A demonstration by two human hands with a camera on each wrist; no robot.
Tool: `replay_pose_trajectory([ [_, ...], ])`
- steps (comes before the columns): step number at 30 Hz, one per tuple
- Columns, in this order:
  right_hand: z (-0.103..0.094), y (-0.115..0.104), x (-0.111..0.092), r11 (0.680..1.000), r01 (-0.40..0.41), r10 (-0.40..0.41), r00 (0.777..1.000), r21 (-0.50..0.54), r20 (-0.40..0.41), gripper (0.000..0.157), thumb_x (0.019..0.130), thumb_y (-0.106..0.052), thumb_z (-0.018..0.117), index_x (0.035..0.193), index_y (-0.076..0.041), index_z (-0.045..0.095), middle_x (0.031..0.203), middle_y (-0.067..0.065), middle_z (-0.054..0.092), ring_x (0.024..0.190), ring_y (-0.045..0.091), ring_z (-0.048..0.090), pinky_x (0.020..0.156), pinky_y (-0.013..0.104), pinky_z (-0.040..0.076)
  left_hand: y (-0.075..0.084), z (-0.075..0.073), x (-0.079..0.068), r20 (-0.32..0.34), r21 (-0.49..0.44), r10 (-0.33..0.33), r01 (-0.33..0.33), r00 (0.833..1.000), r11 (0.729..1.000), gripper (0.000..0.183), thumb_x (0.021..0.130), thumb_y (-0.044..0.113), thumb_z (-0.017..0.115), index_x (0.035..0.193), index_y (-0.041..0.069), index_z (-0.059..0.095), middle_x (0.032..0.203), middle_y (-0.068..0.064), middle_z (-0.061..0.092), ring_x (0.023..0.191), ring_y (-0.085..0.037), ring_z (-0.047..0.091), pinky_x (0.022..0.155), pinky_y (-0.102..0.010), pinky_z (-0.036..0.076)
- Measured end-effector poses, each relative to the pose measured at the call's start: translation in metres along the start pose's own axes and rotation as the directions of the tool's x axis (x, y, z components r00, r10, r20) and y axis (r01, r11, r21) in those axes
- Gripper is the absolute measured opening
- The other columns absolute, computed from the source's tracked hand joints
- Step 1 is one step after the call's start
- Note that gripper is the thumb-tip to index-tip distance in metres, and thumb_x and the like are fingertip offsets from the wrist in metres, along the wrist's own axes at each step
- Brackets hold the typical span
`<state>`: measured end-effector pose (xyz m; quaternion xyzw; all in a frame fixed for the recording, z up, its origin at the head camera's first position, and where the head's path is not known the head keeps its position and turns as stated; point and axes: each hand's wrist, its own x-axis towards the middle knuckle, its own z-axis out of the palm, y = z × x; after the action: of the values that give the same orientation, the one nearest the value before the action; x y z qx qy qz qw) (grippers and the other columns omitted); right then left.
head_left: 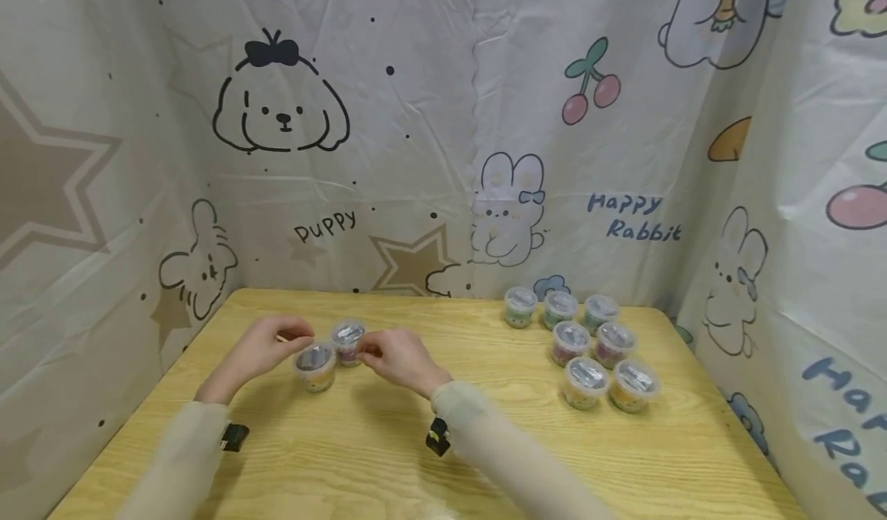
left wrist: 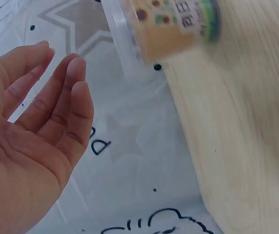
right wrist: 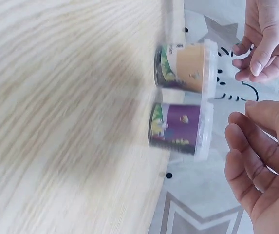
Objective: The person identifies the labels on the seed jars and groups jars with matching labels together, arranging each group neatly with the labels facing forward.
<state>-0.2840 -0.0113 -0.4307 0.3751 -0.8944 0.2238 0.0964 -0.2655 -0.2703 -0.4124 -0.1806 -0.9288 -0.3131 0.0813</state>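
Note:
On the left part of the table stand two small lidded plastic cups, close together. One is orange-labelled (head_left: 319,378) and the other, a little farther back, purple-labelled (right wrist: 183,127). My left hand (head_left: 266,343) hovers by the orange cup's lid, its fingers loosely bent and nothing between them; the left wrist view shows a gap between hand and cup. Beside the purple cup is my right hand (head_left: 403,358), fingers relaxed, thumb near the index finger. The right wrist view shows its fingertips just off that cup's lid. Both cups are upright.
Several similar lidded cups stand grouped on the table's right side: green ones (head_left: 519,316) at the back, purple ones (head_left: 570,350) in the middle, orange ones (head_left: 584,393) in front. A printed curtain (head_left: 416,119) hangs behind and beside the wooden table (head_left: 388,458).

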Motion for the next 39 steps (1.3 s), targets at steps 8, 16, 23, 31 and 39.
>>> replay_pose_trajectory([
  [8, 0.022, -0.010, 0.010, 1.000, 0.005, -0.006, 1.000, -0.016, -0.018, 0.019, 0.092, -0.025, 0.070, 0.110, -0.019, 0.075, 0.095, -0.008, 0.076, 0.072, -0.002, 0.064, 0.061, 0.011, 0.046, -0.014, -0.003, -0.012, 0.051, 0.003, -0.045, 0.045, 0.998, 0.999, 0.019, 0.090, 0.018, 0.071, 0.106, 0.006, 0.073, 0.109, -0.012, 0.070, 0.099, -0.028, 0.063, 0.078, -0.044, 0.053],
  [16, 0.038, -0.022, 0.015, 1.000, -0.004, 0.006, 0.997, -0.020, 0.082, 0.030, 0.093, -0.025, 0.068, 0.123, -0.022, 0.068, 0.099, -0.008, 0.074, 0.079, 0.000, 0.064, 0.068, 0.011, 0.048, -0.028, 0.004, -0.027, 0.129, -0.051, -0.057, 0.064, 0.990, 0.997, 0.034, 0.085, 0.028, 0.078, 0.112, 0.010, 0.069, 0.124, -0.017, 0.064, 0.111, -0.039, 0.059, 0.081, -0.049, 0.054],
  [23, 0.043, -0.022, 0.019, 1.000, -0.013, 0.015, 0.995, -0.023, 0.101, 0.028, 0.092, -0.022, 0.070, 0.121, -0.023, 0.069, 0.117, -0.007, 0.071, 0.098, 0.006, 0.068, 0.078, 0.015, 0.052, -0.029, 0.006, -0.021, 0.157, -0.089, -0.025, 0.040, 0.987, 0.995, 0.022, 0.084, 0.027, 0.079, 0.096, 0.013, 0.066, 0.119, -0.014, 0.066, 0.107, -0.036, 0.063, 0.083, -0.051, 0.054],
  [31, 0.045, -0.025, 0.017, 1.000, -0.001, 0.002, 0.995, -0.010, 0.101, 0.022, 0.091, -0.020, 0.072, 0.113, -0.021, 0.071, 0.111, -0.005, 0.073, 0.094, 0.005, 0.067, 0.077, 0.015, 0.051, -0.032, 0.011, -0.021, 0.201, -0.105, -0.015, 0.037, 0.979, 0.994, 0.026, 0.080, 0.025, 0.081, 0.080, 0.012, 0.059, 0.101, -0.003, 0.067, 0.100, -0.024, 0.065, 0.087, -0.049, 0.052],
  [39, 0.043, -0.021, 0.011, 1.000, 0.017, -0.019, 0.996, 0.021, 0.087, 0.017, 0.090, -0.020, 0.072, 0.106, -0.018, 0.069, 0.105, -0.003, 0.073, 0.093, 0.009, 0.068, 0.075, 0.013, 0.049, -0.020, 0.009, -0.013, 0.283, -0.084, 0.022, 0.002, 0.959, 0.996, 0.028, 0.077, 0.027, 0.084, 0.078, 0.012, 0.060, 0.085, 0.004, 0.064, 0.089, -0.015, 0.062, 0.076, -0.029, 0.049],
])
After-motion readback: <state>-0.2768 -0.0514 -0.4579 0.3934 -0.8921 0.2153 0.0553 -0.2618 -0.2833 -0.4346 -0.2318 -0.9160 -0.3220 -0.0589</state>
